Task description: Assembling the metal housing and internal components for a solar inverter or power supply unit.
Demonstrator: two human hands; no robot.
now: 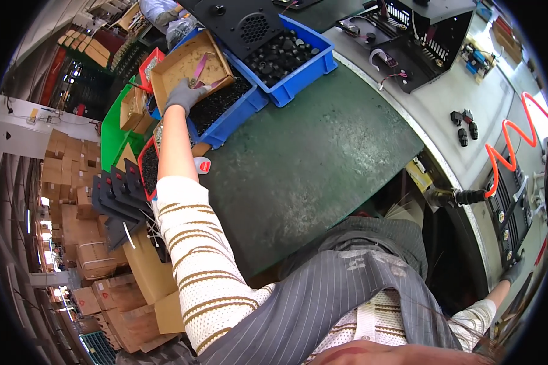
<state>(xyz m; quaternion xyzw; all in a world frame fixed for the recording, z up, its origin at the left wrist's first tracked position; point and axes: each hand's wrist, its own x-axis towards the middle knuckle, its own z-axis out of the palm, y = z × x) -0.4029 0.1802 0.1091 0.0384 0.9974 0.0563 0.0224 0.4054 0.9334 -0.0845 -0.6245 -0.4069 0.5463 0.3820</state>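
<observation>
My left hand (186, 96), in a grey glove, reaches over the near wall of a shallow cardboard box (164, 79). Its fingers are curled beside a thin pink strip-like piece (201, 64) lying in the box; what they grip is hidden. The box rests tilted on the blue bins. At the far right edge, my gloved right hand (515, 271) is beside the lower end of a black slotted panel (510, 210). It is small and dark there, so whether its fingers touch the panel cannot be made out.
Blue bins of black parts (286, 58) stand behind the green mat (298, 164). A black perforated panel (243, 24) overlaps them. An open black housing (408, 48), small black connectors (464, 125) and a coiled orange hose (505, 152) are to the right. Black plates (122, 191) stand left.
</observation>
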